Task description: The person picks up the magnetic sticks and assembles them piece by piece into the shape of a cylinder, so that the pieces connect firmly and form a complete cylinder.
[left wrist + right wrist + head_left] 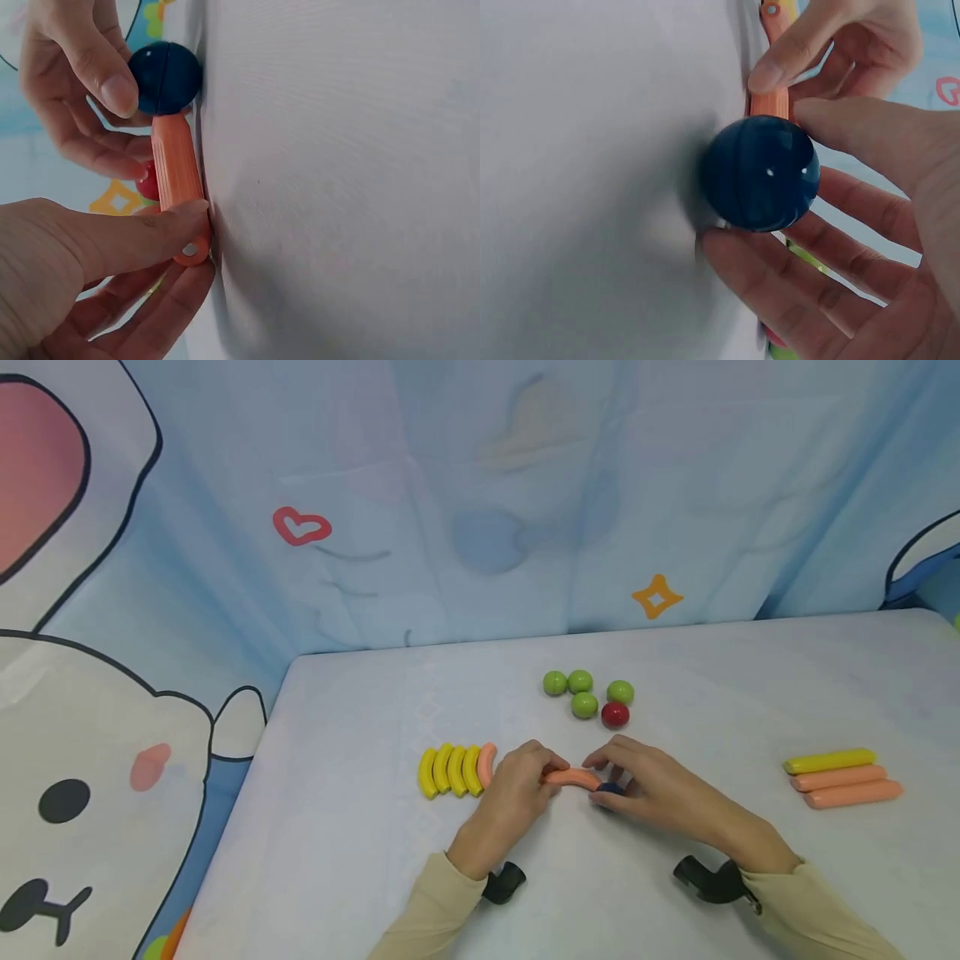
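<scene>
From my head view, my right hand [651, 785] covers most of the dark blue ball [609, 788], only a sliver showing at centre. My left hand [517, 789] hides one end of the curved orange piece [573, 777]. In the left wrist view, the red ball [148, 182] peeks out behind that piece, mostly hidden.

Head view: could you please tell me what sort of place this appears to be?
Probably a child's play corner or staged tabletop: a white table, a cartoon-printed blue cloth backdrop, and magnetic toy balls and curved pieces.

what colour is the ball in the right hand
Dark blue. The ball, held by the right hand, shows best in the right wrist view.
</scene>
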The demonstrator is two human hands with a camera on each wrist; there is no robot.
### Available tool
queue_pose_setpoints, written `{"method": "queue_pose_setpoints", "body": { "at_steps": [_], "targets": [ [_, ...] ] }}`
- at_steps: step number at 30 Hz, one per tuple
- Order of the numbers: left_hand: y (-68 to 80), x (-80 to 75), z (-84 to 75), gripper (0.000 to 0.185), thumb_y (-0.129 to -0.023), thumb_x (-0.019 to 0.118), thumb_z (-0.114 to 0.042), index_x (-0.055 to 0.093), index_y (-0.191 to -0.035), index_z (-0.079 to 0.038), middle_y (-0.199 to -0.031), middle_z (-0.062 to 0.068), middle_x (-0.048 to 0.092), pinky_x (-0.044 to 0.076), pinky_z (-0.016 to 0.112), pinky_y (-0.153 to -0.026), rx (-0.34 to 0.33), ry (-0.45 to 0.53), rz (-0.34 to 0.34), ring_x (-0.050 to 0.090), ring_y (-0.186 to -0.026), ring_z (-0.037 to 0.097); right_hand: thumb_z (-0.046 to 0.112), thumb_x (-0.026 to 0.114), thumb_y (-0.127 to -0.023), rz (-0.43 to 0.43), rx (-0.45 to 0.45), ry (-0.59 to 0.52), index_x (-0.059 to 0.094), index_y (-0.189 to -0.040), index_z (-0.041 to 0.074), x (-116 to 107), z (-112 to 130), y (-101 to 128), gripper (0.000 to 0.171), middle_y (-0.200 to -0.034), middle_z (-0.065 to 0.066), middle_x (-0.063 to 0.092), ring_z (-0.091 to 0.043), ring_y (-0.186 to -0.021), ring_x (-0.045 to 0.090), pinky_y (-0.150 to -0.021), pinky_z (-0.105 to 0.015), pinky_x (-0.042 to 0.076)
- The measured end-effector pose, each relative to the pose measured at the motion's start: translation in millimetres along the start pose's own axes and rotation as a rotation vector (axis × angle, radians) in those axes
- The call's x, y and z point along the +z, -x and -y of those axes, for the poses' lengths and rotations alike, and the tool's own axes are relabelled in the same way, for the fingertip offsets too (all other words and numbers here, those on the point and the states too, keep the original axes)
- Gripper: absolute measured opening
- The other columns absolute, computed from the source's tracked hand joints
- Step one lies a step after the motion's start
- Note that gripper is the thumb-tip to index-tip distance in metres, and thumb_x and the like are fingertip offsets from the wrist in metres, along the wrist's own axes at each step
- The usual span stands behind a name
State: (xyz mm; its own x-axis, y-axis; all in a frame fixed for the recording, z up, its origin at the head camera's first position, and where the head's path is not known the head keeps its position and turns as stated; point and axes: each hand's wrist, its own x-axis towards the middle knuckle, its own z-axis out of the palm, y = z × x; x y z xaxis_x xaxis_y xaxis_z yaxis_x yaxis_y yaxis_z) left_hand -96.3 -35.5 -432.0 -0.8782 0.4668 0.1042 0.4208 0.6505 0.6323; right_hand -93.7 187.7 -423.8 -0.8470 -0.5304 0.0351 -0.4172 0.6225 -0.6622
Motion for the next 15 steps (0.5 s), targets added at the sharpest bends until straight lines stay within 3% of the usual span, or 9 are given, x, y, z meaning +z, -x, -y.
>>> {"method": "queue_pose_setpoints", "body": {
  "at_steps": [4,11,15],
  "targets": [
    [-3.4,0.7,-1.5,0.02,-0.091,0.08,0.0,0.077,-0.11,-0.001,-0.101,0.005,0.068,0.05,0.012,-0.078,0.01,0.004,0.029,0.062,-0.089,0.011,0.016,0.084,-0.09,0.023,-0.009,0.009,0.071,-0.114,0.01,1.0,0.8,-0.4,0.028,-0.106,0.004,0.065,-0.008,-0.087,0.062,-0.069,-0.024,0.056],
    [-7.2,2.0,-0.5,0.018,-0.09,0.08,0.0,0.077,-0.108,-0.002,-0.101,0.005,0.069,0.05,0.012,-0.081,0.039,-0.019,0.009,0.065,-0.092,0.012,0.018,0.082,-0.092,0.053,0.013,0.005,0.075,-0.104,0.014,1.3,3.9,-0.3,0.014,-0.101,0.006,0.059,-0.009,-0.085,0.055,-0.068,-0.023,0.052],
    [-8.7,1.3,0.2,0.019,-0.09,0.081,0.0,0.077,-0.109,-0.003,-0.102,0.004,0.069,0.05,0.012,-0.081,0.038,-0.014,0.025,0.065,-0.092,0.011,0.018,0.081,-0.093,0.066,0.006,0.001,0.077,-0.105,0.015,1.9,2.7,1.7,0.014,-0.102,0.006,0.06,-0.008,-0.085,0.053,-0.069,-0.023,0.051]
  ]
}}
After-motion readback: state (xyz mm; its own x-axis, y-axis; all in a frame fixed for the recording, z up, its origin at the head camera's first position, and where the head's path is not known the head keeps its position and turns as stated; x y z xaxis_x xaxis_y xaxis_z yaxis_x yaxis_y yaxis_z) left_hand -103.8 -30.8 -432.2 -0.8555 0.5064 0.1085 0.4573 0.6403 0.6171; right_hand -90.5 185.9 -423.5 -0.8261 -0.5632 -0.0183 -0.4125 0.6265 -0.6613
